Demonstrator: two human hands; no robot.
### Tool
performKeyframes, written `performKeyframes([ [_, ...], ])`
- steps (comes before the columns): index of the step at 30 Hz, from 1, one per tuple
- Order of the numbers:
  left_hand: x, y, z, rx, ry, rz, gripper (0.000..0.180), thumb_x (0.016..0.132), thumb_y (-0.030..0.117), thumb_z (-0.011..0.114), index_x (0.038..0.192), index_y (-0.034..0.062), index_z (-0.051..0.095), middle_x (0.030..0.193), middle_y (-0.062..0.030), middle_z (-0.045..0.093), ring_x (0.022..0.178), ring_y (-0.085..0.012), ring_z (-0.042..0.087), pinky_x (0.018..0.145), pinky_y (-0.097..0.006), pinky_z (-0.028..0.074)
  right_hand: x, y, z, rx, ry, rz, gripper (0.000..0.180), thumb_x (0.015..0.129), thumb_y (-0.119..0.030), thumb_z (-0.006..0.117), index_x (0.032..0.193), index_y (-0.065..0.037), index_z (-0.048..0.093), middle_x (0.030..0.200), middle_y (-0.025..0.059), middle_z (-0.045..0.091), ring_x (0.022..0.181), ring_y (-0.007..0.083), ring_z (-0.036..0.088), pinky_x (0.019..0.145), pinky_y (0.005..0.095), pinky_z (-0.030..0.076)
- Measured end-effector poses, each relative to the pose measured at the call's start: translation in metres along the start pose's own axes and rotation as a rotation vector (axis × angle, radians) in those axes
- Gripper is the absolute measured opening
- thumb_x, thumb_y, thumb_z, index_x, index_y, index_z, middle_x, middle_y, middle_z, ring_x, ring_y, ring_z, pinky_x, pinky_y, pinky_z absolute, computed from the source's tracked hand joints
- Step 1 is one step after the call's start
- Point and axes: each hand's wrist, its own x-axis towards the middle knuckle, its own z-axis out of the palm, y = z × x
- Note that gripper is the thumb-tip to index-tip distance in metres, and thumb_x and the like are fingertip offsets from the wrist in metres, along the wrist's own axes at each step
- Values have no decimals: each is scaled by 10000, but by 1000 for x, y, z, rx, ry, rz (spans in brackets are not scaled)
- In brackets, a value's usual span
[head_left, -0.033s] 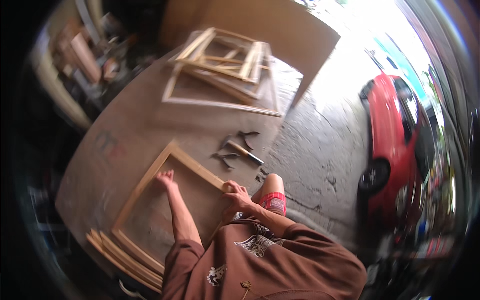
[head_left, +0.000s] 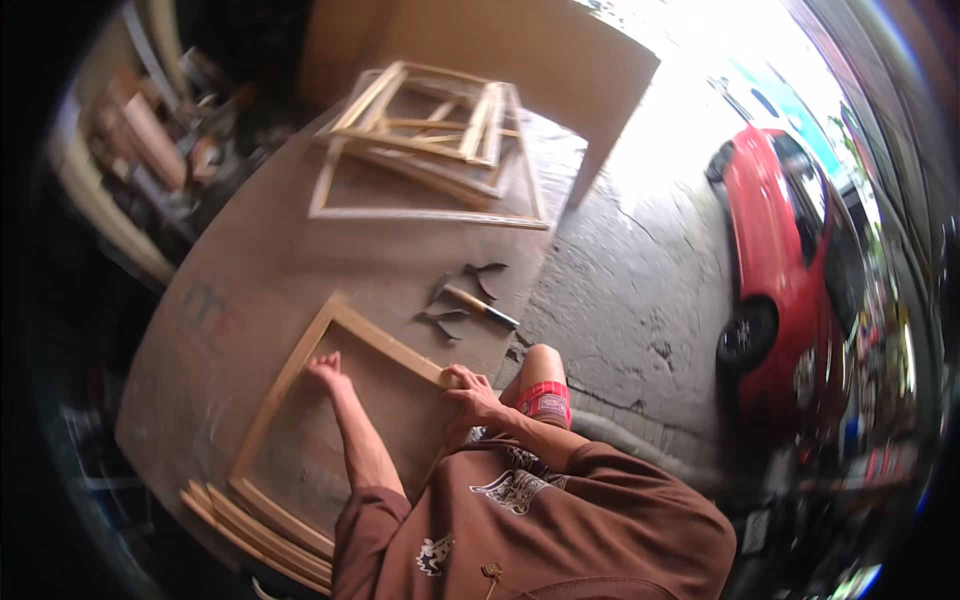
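Note:
A light wooden frame (head_left: pixel 385 345) lies on the worktable in front of me, its far corner pointing away. My right hand (head_left: pixel 472 397) grips the right end of its far rail, fingers over the wood. My left hand (head_left: pixel 326 370) is closed beside the inner edge of the left rail; whatever its fingers hold, if anything, is hidden. Beyond the frame lie a hammer (head_left: pixel 480 306) with a pale and dark handle and two dark plier-like tools, one nearer (head_left: pixel 445 321) and one farther (head_left: pixel 487 278). My body covers the frame's near right part.
Several wooden frames (head_left: pixel 430 215) are piled at the table's (head_left: pixel 240 250) far end, before a large brown board (head_left: pixel 480 50). Loose wooden strips (head_left: pixel 255 530) lie at the near left edge. A red car (head_left: pixel 765 230) stands on the concrete floor (head_left: pixel 630 280) to the right; clutter fills the far left.
The view has shifted slightly, so the pile, tools and car sit a little farther left in the picture. Both hands keep nearly the same places at the frame.

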Motion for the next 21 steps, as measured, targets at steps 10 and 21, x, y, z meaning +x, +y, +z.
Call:
performKeyframes([
  [10,0,9,40,0,414,100,149,782,67,394,650,133,373,560,-32,367,445,-154,361,422,-289,436,-7,-3,-2,55,-13,30,672,501,-462,846,1104,-235,656,1460,169,291,1401,359,186,1057,504,236],
  [21,-26,11,1,952,249,386,435,884,424,595,756,11,546,606,-84,549,509,-151,521,452,-331,546,-10,8,3,80,38,-6,650,484,-458,854,1067,-242,666,1449,179,303,1396,357,198,1043,498,251],
])
